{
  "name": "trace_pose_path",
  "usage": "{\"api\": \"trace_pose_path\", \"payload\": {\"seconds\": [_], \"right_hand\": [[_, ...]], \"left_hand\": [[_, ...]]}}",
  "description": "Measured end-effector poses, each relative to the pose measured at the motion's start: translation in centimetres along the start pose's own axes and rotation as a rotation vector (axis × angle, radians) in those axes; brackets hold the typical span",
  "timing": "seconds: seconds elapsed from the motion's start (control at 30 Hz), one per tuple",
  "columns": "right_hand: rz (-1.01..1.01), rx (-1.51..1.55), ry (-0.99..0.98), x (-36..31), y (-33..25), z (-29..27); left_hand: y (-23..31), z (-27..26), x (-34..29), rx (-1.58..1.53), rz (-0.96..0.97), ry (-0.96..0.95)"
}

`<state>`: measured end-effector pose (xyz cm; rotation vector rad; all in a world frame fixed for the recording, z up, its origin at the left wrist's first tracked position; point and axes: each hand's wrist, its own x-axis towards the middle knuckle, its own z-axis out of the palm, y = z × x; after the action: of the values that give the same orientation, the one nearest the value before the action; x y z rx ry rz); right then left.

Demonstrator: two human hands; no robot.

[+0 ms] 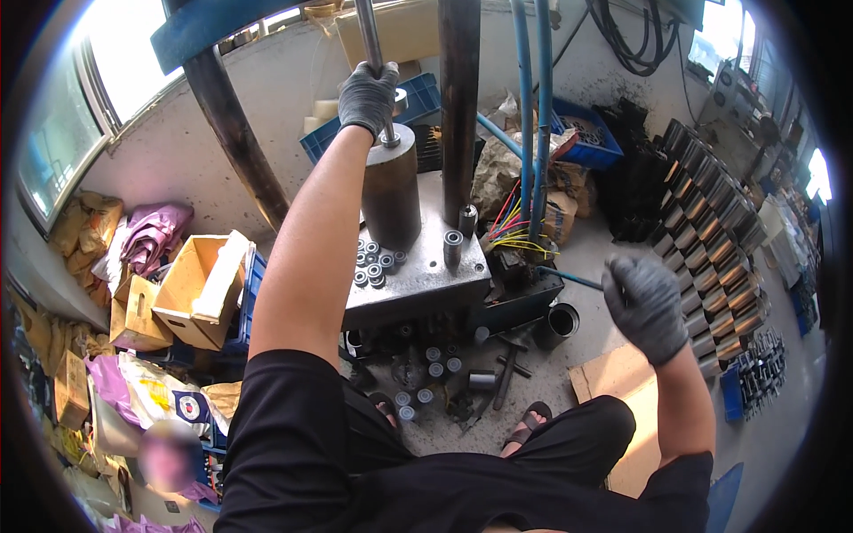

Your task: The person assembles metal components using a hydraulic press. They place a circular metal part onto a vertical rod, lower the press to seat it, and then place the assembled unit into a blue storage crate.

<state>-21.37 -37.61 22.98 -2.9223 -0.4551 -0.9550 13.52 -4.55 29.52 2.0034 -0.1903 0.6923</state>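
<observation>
My left hand (369, 99), in a grey glove, is closed around an upright steel rod (367, 31). Below that hand the rod meets the top of a thick steel cylinder (391, 200). A small metal ring (401, 100) shows beside the fingers; whether they touch it I cannot tell. Off to the right, my gloved right hand (647, 309) is curled at the end of a thin teal lever (569, 277). The cylinder stands on a metal press table (418, 293). Several small bearings (373, 264) lie in front of it, and a small upright sleeve (453, 249) stands to their right.
Dark press columns (459, 107) and blue hoses (540, 115) rise behind the table. Below lie loose round parts (426, 377), a hammer (506, 377) and an open metal cup (558, 324). Stacked metal tubes (711, 258) line the right; cardboard boxes (200, 293) sit left.
</observation>
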Motion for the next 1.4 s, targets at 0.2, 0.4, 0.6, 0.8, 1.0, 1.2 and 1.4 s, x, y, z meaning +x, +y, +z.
{"api": "trace_pose_path", "payload": {"seconds": [0.2, 0.4, 0.6, 0.8, 1.0, 1.2, 1.4], "right_hand": [[-0.040, 0.105, 0.273, 8.4, 3.3, 2.3], [0.027, 0.019, 0.229, 10.8, 4.7, 3.2], [0.059, 0.041, 0.210, 9.9, 4.5, 2.6], [-0.006, -0.017, 0.170, 5.9, 3.1, 1.5], [-0.186, 0.030, -0.028, -1.5, -0.5, -0.4], [-0.314, 0.265, -0.056, -3.3, -6.7, 0.2], [-0.100, 0.504, -0.101, -5.8, -7.8, 10.2]], "left_hand": [[-0.2, 0.6, -0.1, -0.039, 0.010, -0.013], [-0.7, 0.9, 0.3, -0.038, 0.000, -0.010], [-1.6, 1.7, -2.3, -0.473, 0.142, -0.039], [-0.5, 1.3, -19.0, -1.194, -0.176, -0.186], [-7.3, 3.5, -31.1, -1.162, -0.970, -0.377], [-11.0, 4.2, -32.1, -1.480, -1.427, -0.555], [-15.0, 7.2, -32.0, -1.440, -1.539, -0.534]]}}
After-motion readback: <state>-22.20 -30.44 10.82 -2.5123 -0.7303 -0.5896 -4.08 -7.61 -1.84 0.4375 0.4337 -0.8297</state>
